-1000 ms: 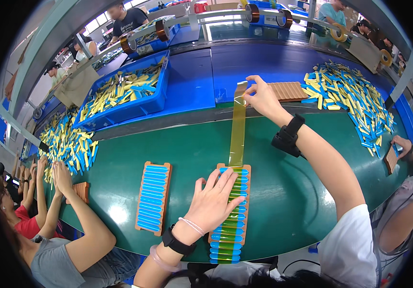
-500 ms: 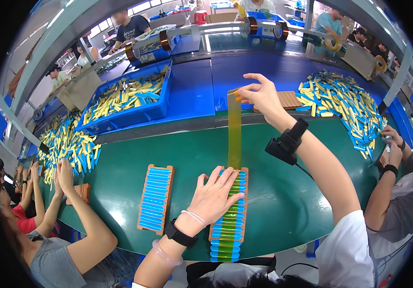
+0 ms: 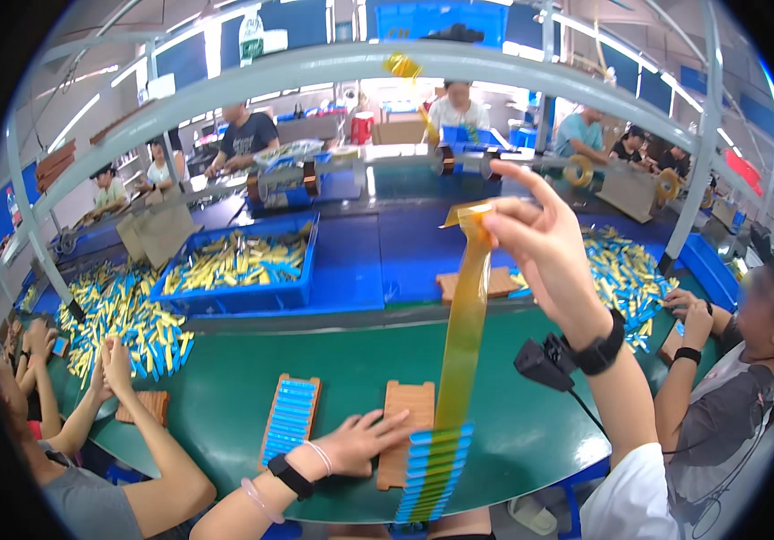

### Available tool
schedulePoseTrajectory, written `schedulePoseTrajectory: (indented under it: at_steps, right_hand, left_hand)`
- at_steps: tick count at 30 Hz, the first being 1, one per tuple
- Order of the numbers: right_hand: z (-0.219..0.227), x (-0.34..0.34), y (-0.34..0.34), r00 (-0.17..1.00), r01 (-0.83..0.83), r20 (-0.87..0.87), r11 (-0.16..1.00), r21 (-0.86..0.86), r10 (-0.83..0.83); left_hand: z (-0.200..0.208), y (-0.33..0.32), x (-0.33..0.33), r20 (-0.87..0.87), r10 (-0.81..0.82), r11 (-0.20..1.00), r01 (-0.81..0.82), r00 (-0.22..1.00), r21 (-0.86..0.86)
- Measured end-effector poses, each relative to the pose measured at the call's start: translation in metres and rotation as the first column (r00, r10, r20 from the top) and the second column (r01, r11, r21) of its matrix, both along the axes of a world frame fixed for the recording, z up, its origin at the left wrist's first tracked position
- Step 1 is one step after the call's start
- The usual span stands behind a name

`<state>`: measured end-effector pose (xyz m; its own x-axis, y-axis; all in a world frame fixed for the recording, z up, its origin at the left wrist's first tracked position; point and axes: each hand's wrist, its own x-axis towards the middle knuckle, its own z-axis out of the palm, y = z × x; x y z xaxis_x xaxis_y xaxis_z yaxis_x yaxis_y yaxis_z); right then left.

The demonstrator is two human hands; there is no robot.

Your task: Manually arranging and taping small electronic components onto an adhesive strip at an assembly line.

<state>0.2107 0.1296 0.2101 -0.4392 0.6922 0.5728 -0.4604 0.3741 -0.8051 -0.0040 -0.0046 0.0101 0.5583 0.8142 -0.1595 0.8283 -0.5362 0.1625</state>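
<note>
My right hand (image 3: 544, 243) is raised, pinching the upper end of a strip of translucent yellow tape (image 3: 462, 351), whose tip is folded over. The tape hangs down to a row of blue sticks (image 3: 436, 463) stuck across its lower part. This row sits to the right of a grooved brown rack (image 3: 408, 405), off its grooves. My left hand (image 3: 357, 444) is open, its outstretched fingers resting on that rack. Left of it, a second brown rack (image 3: 313, 400) carries a row of blue sticks (image 3: 290, 414).
A blue bin (image 3: 243, 301) of yellow and blue pieces stands beyond the green table (image 3: 225, 360). Loose piles lie at left (image 3: 126, 306) and right (image 3: 625, 279). Another brown rack (image 3: 477, 284) lies at the back. Co-workers sit on both sides; a metal frame (image 3: 315, 76) crosses overhead.
My right hand has lifted the tape, and the blue sticks have come off the rack with it. My left hand has shifted from the sticks to the bared rack. The view has tilted up.
</note>
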Motion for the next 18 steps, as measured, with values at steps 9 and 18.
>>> schedulePoseTrajectory:
  at_steps: [9,18]
  right_hand:
    - [0.001,0.045,-0.054,0.989,-0.145,0.0,0.986,-0.082,0.146]
    - [0.001,0.054,-0.07,0.999,0.053,-0.003,0.987,-0.15,-0.054]
  left_hand:
    - [-0.009,0.036,0.019,0.185,-0.037,0.992,0.058,0.982,-0.112]
    - [-0.073,0.152,0.126,0.572,-0.099,0.99,0.023,0.814,0.138]
